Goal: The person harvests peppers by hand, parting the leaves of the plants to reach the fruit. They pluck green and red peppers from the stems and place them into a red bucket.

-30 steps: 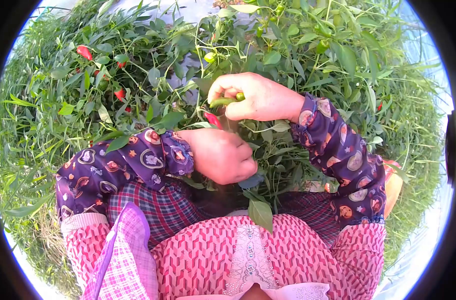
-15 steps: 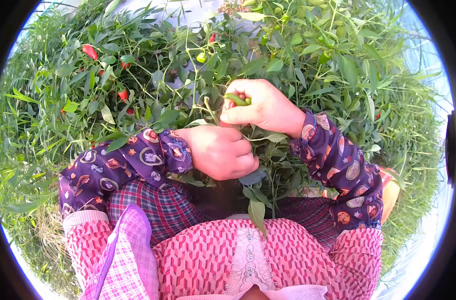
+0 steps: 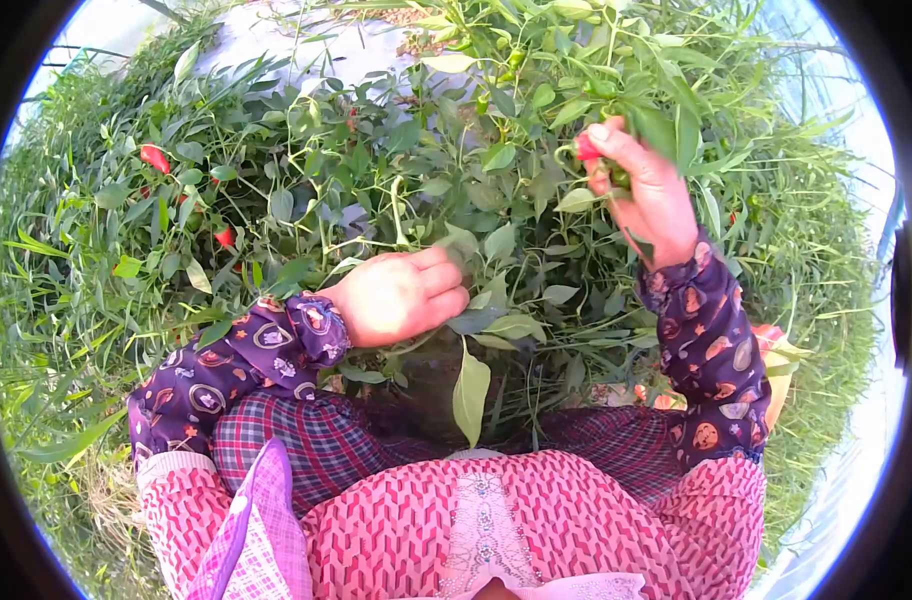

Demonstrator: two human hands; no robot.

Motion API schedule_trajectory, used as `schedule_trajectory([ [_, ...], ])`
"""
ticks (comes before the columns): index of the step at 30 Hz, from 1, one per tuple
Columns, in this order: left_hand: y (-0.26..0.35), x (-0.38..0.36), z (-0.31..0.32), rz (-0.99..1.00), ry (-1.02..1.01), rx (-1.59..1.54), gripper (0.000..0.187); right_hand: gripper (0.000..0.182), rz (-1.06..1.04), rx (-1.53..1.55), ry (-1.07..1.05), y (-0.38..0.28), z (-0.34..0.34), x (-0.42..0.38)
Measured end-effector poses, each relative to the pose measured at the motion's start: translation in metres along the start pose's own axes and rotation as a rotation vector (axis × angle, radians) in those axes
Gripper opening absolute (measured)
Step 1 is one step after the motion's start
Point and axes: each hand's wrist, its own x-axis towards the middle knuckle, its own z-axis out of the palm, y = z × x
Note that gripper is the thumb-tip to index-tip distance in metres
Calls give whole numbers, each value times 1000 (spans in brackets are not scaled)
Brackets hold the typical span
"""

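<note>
In the head view my right hand (image 3: 648,195) is raised over the plants at the right. Its fingers are closed on a red pepper (image 3: 587,147), which shows at the fingertips, and something green is partly hidden in the palm. Lower and nearer my body, my left hand (image 3: 401,297) is curled, back facing up, around a leafy pepper branch (image 3: 496,322). Leaves stick out to the right of its knuckles, and one pale leaf (image 3: 471,390) hangs below. The exact spot of that grip is hidden behind the fingers.
Dense pepper plants (image 3: 306,200) surround both hands. More red peppers (image 3: 155,158) hang at the left. Pale plastic sheeting (image 3: 276,45) lies behind the plants. Beside my right forearm stands a yellowish container (image 3: 779,385) with red inside.
My right hand has moved up and right, away from my left hand, carrying the red pepper. My left hand has shifted slightly left and stays low among the leaves.
</note>
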Motion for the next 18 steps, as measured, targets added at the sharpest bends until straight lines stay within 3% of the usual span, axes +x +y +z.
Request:
schedule_trajectory([
  [3,5,6,-2,71,-120,-55,29,21,-39,-241,173,-53,-39,-29],
  [5,9,11,-4,84,-165,-44,29,24,-120,-613,448,-82,-70,-68],
  [7,10,12,1,98,-179,-30,25,21,-290,-1323,711,-101,-144,-120],
  [9,8,15,5,99,-158,-30,25,22,-330,-2003,950,-108,-209,-188],
  [12,6,21,10,92,-134,-31,20,29,148,-2232,1108,-108,-327,-299],
  [13,5,22,14,124,-123,-39,18,46,650,-2011,1128,-115,-338,-317],
  [14,4,24,17,156,-110,-41,16,58,895,-2155,957,-114,-372,-340],
  [16,4,28,21,150,-110,-58,13,66,1124,-2089,797,-121,-350,-310],
  [18,5,30,24,148,-88,-50,13,51,355,-2129,820,-117,-251,-231],
])
